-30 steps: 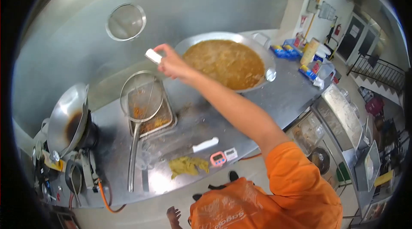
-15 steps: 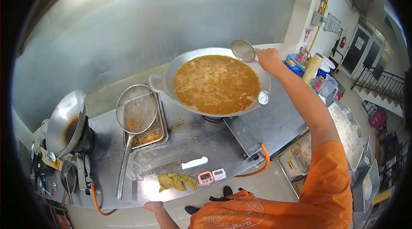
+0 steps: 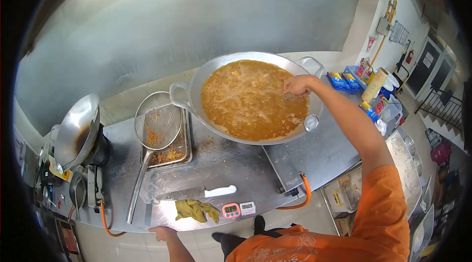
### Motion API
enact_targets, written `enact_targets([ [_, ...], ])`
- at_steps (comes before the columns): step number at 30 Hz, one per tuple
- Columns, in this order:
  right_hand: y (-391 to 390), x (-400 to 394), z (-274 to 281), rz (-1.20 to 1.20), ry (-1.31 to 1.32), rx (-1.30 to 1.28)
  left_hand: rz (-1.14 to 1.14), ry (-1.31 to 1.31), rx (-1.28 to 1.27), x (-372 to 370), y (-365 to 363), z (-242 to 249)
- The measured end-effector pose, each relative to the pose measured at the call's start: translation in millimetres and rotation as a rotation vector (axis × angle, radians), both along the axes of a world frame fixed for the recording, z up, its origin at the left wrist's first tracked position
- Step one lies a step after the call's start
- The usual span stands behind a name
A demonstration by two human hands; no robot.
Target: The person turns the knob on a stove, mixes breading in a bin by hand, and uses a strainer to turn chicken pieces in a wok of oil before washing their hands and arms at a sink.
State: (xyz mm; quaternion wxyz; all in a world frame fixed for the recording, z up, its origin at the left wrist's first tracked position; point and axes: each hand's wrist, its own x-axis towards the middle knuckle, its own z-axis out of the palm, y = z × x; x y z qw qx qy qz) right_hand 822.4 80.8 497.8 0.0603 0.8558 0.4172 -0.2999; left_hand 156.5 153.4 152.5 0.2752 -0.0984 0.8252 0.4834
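My right hand [image 3: 298, 85] is closed around the handle of a small round mesh strainer [image 3: 291, 97], over the right part of a large metal wok [image 3: 196, 77]. The strainer's mesh is mostly hidden beneath the hand, at the oil. Bubbling golden oil [image 3: 246, 100] fills the wok, with pale pieces frying in it. A dial thermometer [image 3: 311, 123] sits at the wok's right front rim. My left hand [image 3: 163, 233] rests at the table's front edge with its fingers stretched out, holding nothing, near a crumpled olive cloth [image 3: 196, 210].
A long-handled skimmer [image 3: 141, 183] lies across a rack tray [image 3: 188, 149] with fried crumbs. Nearer me are a white-handled knife [image 3: 220, 191], a pink timer [image 3: 230, 210] and a white timer [image 3: 247, 208]. A second wok [image 3: 73, 129] stands left. An orange hose [image 3: 307, 190] hangs off the front.
My right hand has moved left and down from the wok's right rim, bringing the strainer from above the rim to the oil. The left hand stays at the table edge; the view has shifted slightly.
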Motion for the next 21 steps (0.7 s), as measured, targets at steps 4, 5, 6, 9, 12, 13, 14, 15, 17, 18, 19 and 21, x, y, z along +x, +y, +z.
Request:
enact_targets([
  [4, 1, -8, 14, 0.016, 0.075, 0.039, 0.006, -0.050, 0.031, 9, -7, 22],
  [5, 2, -13, 21, 0.029, 0.111, 0.042, 0.004, -0.052, 0.041, 11, -7, 23],
  [6, 5, -15, 19, 0.000, 0.119, 0.072, -0.002, -0.047, 0.048, 11, -6, 22],
  [9, 9, -21, 4, -0.051, 0.121, 0.148, -0.020, -0.053, 0.038, 0, -4, 9],
  [12, 13, -28, 0, -0.008, 0.052, 0.275, -0.012, -0.063, 0.011, -1, -3, 0],
  [13, 6, -32, 9, 0.002, 0.018, 0.346, -0.010, -0.054, 0.003, -2, -2, 4],
  [14, 0, -35, 11, 0.007, -0.011, 0.414, -0.001, -0.029, -0.001, -3, -4, 10],
  [15, -3, -34, 11, 0.044, -0.049, 0.418, 0.006, -0.009, -0.005, 3, -6, 15],
  [17, -10, -25, 18, 0.116, -0.142, 0.419, -0.122, 0.032, -0.031, -1, -3, 2],
  [18, -13, -21, 17, 0.142, -0.199, 0.433, -0.254, 0.058, -0.051, -17, 1, -25],
  [19, -15, -18, 15, 0.170, -0.254, 0.446, -0.383, 0.085, -0.071, -21, 1, -34],
  [21, -22, -22, 16, 0.188, -0.353, 0.450, -0.217, 0.107, -0.041, -23, 5, -43],
])
